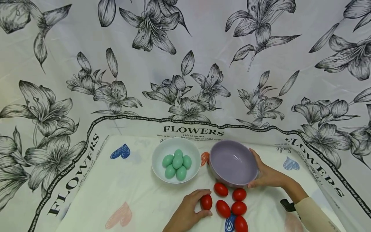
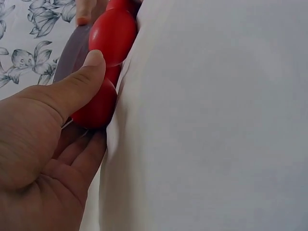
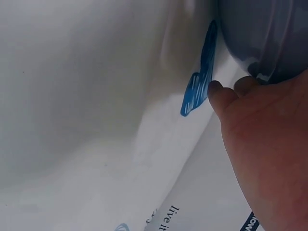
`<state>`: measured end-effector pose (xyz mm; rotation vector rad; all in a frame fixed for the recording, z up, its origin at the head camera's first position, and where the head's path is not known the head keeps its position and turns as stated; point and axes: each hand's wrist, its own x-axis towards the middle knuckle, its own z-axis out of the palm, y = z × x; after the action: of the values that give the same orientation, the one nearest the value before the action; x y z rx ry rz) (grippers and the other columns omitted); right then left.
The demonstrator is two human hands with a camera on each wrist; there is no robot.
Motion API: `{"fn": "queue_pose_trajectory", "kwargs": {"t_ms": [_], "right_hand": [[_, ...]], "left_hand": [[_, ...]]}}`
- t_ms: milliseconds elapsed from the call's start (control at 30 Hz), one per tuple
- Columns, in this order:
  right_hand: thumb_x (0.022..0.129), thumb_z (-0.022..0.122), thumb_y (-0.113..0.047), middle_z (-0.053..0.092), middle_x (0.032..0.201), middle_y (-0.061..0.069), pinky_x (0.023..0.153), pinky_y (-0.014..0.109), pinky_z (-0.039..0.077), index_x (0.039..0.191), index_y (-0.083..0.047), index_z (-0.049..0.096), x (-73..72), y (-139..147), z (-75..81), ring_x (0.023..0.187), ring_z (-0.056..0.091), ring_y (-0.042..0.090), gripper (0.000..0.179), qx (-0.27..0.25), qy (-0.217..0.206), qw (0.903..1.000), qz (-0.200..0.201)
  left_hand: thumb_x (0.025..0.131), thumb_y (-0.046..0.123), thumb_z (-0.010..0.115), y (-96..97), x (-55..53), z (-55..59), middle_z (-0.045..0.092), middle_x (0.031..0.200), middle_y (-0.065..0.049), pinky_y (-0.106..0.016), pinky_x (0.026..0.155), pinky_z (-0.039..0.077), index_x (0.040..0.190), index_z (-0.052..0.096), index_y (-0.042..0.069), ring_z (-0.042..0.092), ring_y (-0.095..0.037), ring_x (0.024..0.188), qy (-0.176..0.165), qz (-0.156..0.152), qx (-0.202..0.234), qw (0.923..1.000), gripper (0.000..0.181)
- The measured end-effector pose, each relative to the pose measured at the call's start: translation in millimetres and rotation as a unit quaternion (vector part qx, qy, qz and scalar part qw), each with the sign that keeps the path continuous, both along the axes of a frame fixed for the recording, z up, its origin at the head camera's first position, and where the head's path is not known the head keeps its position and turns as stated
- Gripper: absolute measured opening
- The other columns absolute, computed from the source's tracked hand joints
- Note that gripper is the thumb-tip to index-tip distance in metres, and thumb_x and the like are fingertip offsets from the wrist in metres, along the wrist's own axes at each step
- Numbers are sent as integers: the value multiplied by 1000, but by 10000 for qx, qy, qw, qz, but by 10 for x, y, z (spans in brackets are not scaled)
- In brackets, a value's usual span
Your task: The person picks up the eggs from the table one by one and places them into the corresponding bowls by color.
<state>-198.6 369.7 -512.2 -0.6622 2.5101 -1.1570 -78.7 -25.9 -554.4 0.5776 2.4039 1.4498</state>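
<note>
Near, holding a red egg (image 1: 206, 202) between thumb and fingers of the left hand (image 1: 187, 210). Just right of it, five more red eggs (image 1: 223, 208). Farther off, gripping a purple bowl (image 1: 233, 162) by its right side with the right hand (image 1: 268, 175). Left of that, green eggs (image 1: 177, 162) in a white bowl (image 1: 157, 167).

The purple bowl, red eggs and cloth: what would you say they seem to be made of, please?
Purple bowl: possibly glazed ceramic or plastic, glossy, with a bright highlight inside. Red eggs: likely plastic, perhaps painted, smooth and shiny, with small highlights. Cloth: apparently printed fabric, matte, with soft creases.
</note>
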Motion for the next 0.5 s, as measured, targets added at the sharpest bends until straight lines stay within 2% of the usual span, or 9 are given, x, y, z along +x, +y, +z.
{"fn": "queue_pose_trajectory", "kwargs": {"t_ms": [133, 267, 400, 500], "right_hand": [[68, 100, -17, 11, 168, 35, 108, 78, 33, 167, -25, -19, 25, -6, 0, 148, 26, 61, 155, -47, -71, 9999, -70], [70, 99, -17, 11, 168, 34, 108, 78, 34, 167, -26, -19, 49, -21, -1, 147, 26, 61, 153, -97, -127, 9998, -139], [71, 98, -16, 11, 168, 32, 108, 75, 36, 167, -25, -17, 72, -55, -15, 147, 28, 59, 151, -191, -100, 9997, -151], [71, 97, -16, 10, 169, 32, 107, 75, 37, 167, -24, -17, 94, -73, -34, 147, 28, 59, 150, -247, -73, 9995, -155]], "left_hand": [[91, 41, 84, 13, 11, -14, 60, 143, 21, -37, 118, 45, 146, 62, 30, 55, -11, 137, 13, 62, 253, 9997, 60], [90, 39, 85, 15, 25, 16, 62, 144, 15, -31, 117, 45, 147, 62, 27, 56, -10, 137, 103, 29, 655, 9978, 62], [90, 33, 86, -4, 34, 125, 64, 145, 6, -26, 114, 45, 148, 61, 24, 56, -11, 138, 237, 27, 1044, 9942, 63], [90, 30, 87, -13, 49, 243, 63, 146, 4, -23, 111, 46, 147, 61, 26, 57, -11, 137, 225, 45, 1317, 9910, 63]]}}
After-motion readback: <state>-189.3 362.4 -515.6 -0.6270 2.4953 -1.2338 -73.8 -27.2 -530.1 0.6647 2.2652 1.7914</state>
